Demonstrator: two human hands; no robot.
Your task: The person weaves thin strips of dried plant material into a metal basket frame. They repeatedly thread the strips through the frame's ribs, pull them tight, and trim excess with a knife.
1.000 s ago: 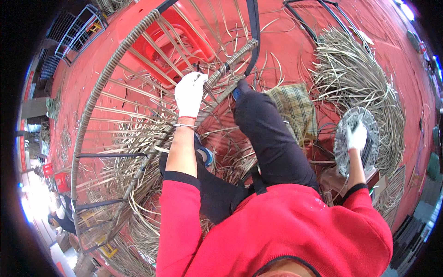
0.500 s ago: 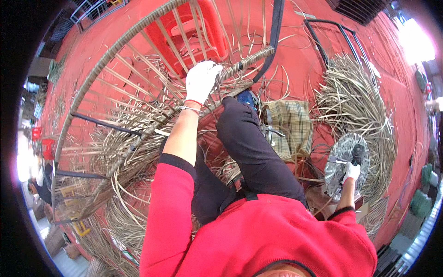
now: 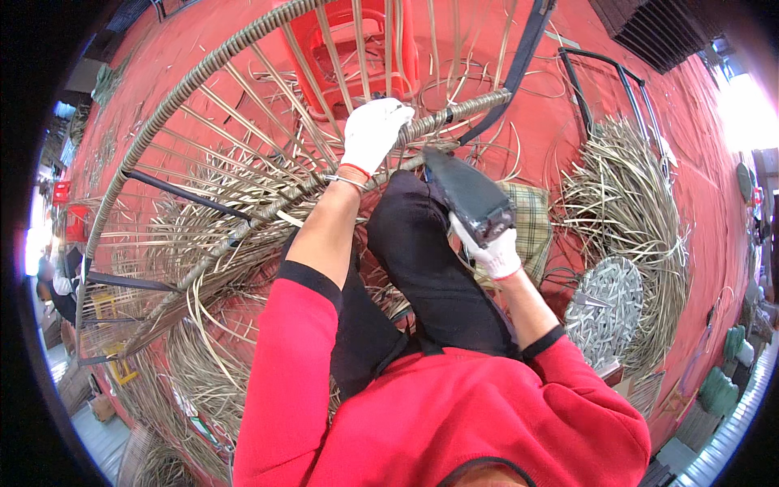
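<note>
My left hand (image 3: pixel 375 134), in a white glove, is closed on the wrapped bar (image 3: pixel 454 114) of a large curved frame (image 3: pixel 182 93) with thin strips strung across it. The frame leans in front of my legs. In my gloved right hand (image 3: pixel 491 250) is a dark wedge-shaped tool (image 3: pixel 466 193). Its narrow end reaches close to the bar, right of my left hand; whether they touch I cannot tell. The fingers of that hand are partly hidden under the tool. Farther right lies a round dish (image 3: pixel 604 312) full of small silvery pieces.
Bundles of long dry strips (image 3: pixel 625 191) lie at the right, with more strips (image 3: pixel 219 223) beneath the frame. A red plastic stool (image 3: pixel 357 49) stands behind the frame. Beside my knee is a plaid cloth (image 3: pixel 531 227). A black metal frame (image 3: pixel 621 69) lies at the far right.
My right hand has moved left from the round dish to beside the bar, now carrying the dark tool. My left hand keeps its hold on the bar; the view has shifted slightly.
</note>
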